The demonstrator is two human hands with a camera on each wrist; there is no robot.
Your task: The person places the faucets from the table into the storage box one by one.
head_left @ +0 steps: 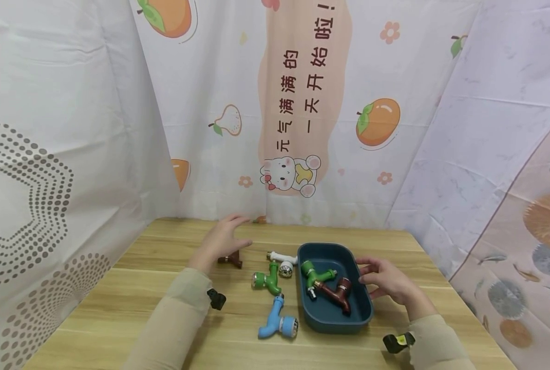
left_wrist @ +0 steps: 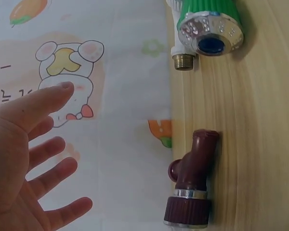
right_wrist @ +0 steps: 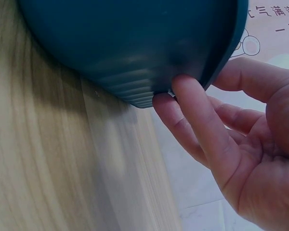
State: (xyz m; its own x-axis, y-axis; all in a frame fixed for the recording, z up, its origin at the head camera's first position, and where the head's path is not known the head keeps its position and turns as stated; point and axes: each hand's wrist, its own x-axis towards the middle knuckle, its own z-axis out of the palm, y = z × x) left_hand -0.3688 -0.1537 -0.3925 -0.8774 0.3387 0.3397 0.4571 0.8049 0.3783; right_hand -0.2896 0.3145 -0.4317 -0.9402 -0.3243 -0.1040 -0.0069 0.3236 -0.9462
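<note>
Left hand, empty and spread apart, hangs just above the far-left brown tap, long axis roughly left to right.

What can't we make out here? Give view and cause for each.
Head: part of the dark brown tap left of the bin, hidden by the left hand and wrist.
Left wrist: rest of the green tap, cut off by the top edge; much of the white tap, behind it and past that edge.
Right wrist: the bin's contents, hidden by its outer wall.
</note>
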